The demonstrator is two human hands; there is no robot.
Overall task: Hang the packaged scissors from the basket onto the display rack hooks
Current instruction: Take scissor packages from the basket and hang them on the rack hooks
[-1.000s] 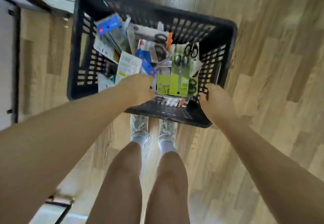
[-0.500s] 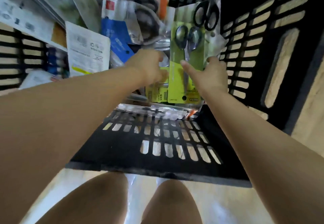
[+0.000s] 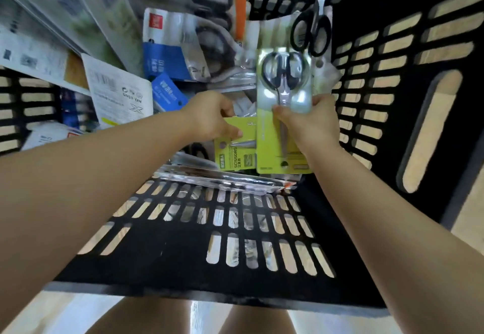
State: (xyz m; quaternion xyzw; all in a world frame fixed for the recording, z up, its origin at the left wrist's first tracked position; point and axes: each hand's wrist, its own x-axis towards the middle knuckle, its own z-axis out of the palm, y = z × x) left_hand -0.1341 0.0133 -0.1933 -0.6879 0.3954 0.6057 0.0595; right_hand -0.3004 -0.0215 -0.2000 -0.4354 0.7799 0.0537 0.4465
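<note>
Black slatted plastic forms the basket (image 3: 183,260), its near wall filling the lower middle of the view and its right wall (image 3: 392,93) rising beside the right arm. Inside it lies a loose heap of packaged scissors. The right hand (image 3: 311,127) grasps a lime-green card pack holding black-handled scissors under a clear blister (image 3: 284,85) — thumb across the front of the card, fingers curled round its right edge. That pack stands roughly upright in the basket, handles at the far end, its lower edge near the basket's near wall.

Just left of it, touching and partly tucked behind its left edge, sits a smaller lime-green card pack printed "SCISSORS" (image 3: 235,150). The left hand (image 3: 209,116) pinches the top of this smaller pack, thumb lying on the front of the card and fingers bent behind it.

Farther back lie a blue-and-white pack with large black-handled scissors (image 3: 180,45), a white card back with a barcode (image 3: 117,93) leaning at the left, and a clear pack with black loop handles (image 3: 311,32) against the far right corner — all blurred. A clear flat blister pack (image 3: 222,176) lies under the two green ones. Pale wood-look flooring (image 3: 466,229) shows through the slats and at the right edge, and bare knees (image 3: 256,318) appear at the bottom.
</note>
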